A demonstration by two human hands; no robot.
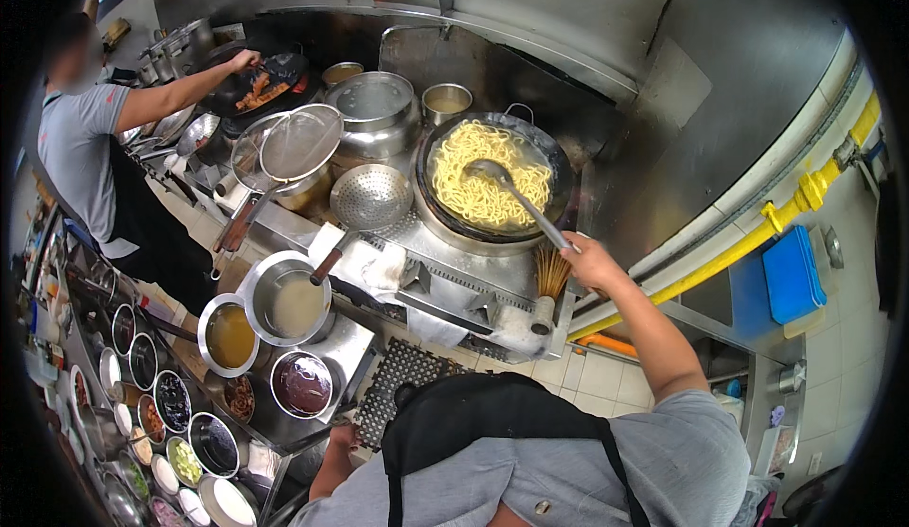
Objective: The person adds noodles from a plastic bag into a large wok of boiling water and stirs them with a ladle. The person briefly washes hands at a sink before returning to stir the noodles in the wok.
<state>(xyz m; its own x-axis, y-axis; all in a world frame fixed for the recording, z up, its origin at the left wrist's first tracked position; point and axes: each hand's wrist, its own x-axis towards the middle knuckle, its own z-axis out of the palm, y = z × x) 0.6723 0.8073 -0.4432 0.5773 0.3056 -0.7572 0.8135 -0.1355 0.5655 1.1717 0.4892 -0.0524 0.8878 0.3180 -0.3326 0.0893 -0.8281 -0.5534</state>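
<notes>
My right hand is closed round the handle of a long metal ladle. The ladle's bowl rests among thick yellow noodles, which lie in liquid in a large dark wok on the range. Just left of this hand, a bamboo wok brush lies at the range's front edge. My left hand is low, beside the corner of the steel table; it is partly hidden, and whether it holds anything cannot be told. A pot of dark red sauce stands near it.
A perforated skimmer and mesh strainers lie left of the wok, near a lidded pot. Pots of broth and several ingredient tubs fill the lower left. A co-worker reaches over another wok. A yellow pipe runs at right.
</notes>
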